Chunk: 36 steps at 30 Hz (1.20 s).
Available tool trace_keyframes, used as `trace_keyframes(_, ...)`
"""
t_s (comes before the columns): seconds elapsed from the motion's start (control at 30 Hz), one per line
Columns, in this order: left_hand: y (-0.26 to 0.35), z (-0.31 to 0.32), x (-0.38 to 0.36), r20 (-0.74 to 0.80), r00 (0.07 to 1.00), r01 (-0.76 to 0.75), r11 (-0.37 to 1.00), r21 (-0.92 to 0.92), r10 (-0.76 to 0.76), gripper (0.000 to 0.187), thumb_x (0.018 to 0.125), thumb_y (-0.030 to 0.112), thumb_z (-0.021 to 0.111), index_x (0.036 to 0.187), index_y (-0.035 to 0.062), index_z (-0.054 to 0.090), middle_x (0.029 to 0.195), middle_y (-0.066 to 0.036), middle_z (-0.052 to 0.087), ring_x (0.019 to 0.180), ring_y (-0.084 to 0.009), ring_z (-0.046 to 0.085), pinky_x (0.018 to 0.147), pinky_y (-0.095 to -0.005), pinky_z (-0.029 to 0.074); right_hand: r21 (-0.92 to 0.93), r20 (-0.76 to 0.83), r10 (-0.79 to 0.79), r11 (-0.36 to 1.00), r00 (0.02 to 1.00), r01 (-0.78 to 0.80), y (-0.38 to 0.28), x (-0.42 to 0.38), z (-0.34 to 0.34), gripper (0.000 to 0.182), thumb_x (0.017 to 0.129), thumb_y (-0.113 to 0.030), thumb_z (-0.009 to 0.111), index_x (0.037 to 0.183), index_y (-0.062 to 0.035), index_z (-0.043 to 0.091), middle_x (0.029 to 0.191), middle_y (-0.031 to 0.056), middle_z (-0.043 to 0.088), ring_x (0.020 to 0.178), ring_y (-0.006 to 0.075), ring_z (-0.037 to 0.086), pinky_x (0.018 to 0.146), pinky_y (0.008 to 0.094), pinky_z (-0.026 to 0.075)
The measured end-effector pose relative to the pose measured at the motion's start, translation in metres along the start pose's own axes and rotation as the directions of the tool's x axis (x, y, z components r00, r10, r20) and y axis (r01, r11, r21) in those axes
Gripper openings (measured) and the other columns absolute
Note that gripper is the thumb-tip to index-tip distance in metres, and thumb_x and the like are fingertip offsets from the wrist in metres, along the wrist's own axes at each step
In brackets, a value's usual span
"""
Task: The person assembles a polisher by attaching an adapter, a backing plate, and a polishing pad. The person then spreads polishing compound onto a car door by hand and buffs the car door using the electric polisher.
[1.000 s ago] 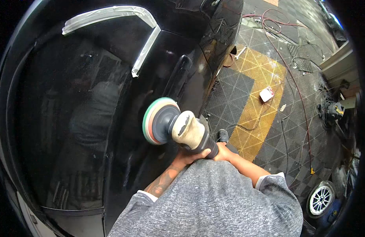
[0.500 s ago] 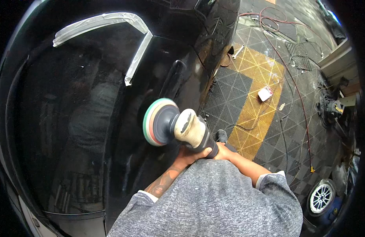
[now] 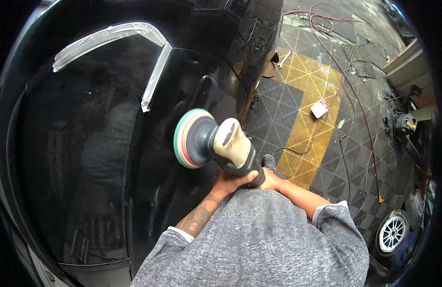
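Note:
A rotary polisher [image 3: 233,143] with a beige cover and a round green, white and red-edged pad [image 3: 190,138] stands over a glossy black car panel [image 3: 163,191]. My left hand [image 3: 233,181] is wrapped round the black part of its body, thumb on top. Behind it, my right hand [image 3: 270,181] grips the rear end close to my shirt. The pad's face is turned toward the panel; whether it touches cannot be made out. Strips of masking tape [image 3: 156,79] form a bent line on the panel's upper part.
To the right, a black, grey and yellow tiled floor [image 3: 321,167] holds a white container [image 3: 320,109], a wrench [image 3: 285,58] and a long red hose [image 3: 359,105]. A wheel [image 3: 393,232] lies at the lower right. A shoe [image 3: 268,161] shows beside the car.
The polisher has tilted slightly and its pad has shifted a little upward in view, with both hands still on it. The car and tape appear shifted left and down.

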<state>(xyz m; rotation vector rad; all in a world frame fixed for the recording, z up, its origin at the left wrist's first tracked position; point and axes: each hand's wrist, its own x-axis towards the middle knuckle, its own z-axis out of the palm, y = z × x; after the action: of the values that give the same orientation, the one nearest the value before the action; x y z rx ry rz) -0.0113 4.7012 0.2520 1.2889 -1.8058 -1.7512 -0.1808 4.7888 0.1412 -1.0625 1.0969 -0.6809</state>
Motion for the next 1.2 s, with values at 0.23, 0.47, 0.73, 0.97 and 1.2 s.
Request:
trace_keyframes(0.23,-0.004,0.003,-0.003,0.006,0.998,-0.06,0.996,0.063,0.06,0.086,0.073,0.035,0.087,0.14,0.0028,0.044,0.135,-0.012,0.052,0.129,-0.0277,0.049,0.113,-0.0421,0.038,0.005,0.018,-0.131,0.991,0.991,0.131,0.027,0.006,0.003,0.055,0.071,-0.03,0.082,0.116,-0.0025,0.067,0.11,0.0139,0.073,0.103,0.0249,0.069,0.09,0.0403,0.052)
trace_keyframes(0.47,0.003,0.012,0.0,-0.107,0.992,-0.059,0.998,0.015,0.06,0.075,0.072,0.03,0.089,0.131,0.0023,0.053,0.128,-0.011,0.058,0.12,-0.0244,0.057,0.106,-0.0399,0.046,0.051,-0.022,-0.262,0.964,0.965,0.263,0.038,0.012,0.009,0.061,0.073,-0.026,0.081,0.127,-0.0043,0.062,0.121,0.0115,0.069,0.111,0.0212,0.064,0.096,0.0392,0.05)
trace_keyframes(0.73,0.014,0.009,0.023,-0.048,0.993,0.109,0.994,0.008,-0.108,0.072,0.071,0.028,0.091,0.128,0.0023,0.057,0.127,-0.011,0.062,0.116,-0.022,0.061,0.099,-0.0378,0.051,0.211,0.074,-0.177,0.964,0.981,0.158,0.03,0.022,0.006,0.062,0.072,-0.017,0.081,0.128,-0.0036,0.059,0.123,0.0108,0.066,0.113,0.0211,0.062,0.098,0.0381,0.05)
trace_keyframes(0.97,0.024,0.009,0.029,-0.014,0.988,0.15,0.988,-0.041,-0.151,0.072,0.069,0.027,0.091,0.127,0.001,0.057,0.126,-0.012,0.062,0.117,-0.0232,0.06,0.102,-0.0375,0.049,0.22,0.1,-0.129,0.97,0.987,0.105,0.042,0.028,0.008,0.069,0.07,-0.011,0.081,0.132,-0.0026,0.055,0.123,0.0075,0.064,0.111,0.0184,0.06,0.1,0.0372,0.048)
trace_keyframes(1.2,0.018,0.008,0.027,-0.069,0.998,0.013,0.999,0.04,-0.01,0.073,0.069,0.028,0.091,0.128,0.0008,0.057,0.125,-0.013,0.063,0.116,-0.0232,0.061,0.103,-0.0392,0.048,0.222,-0.01,-0.222,0.95,0.975,0.219,0.023,0.018,0.008,0.058,0.072,-0.014,0.077,0.126,-0.004,0.061,0.119,0.011,0.067,0.112,0.0219,0.062,0.1,0.0384,0.049)
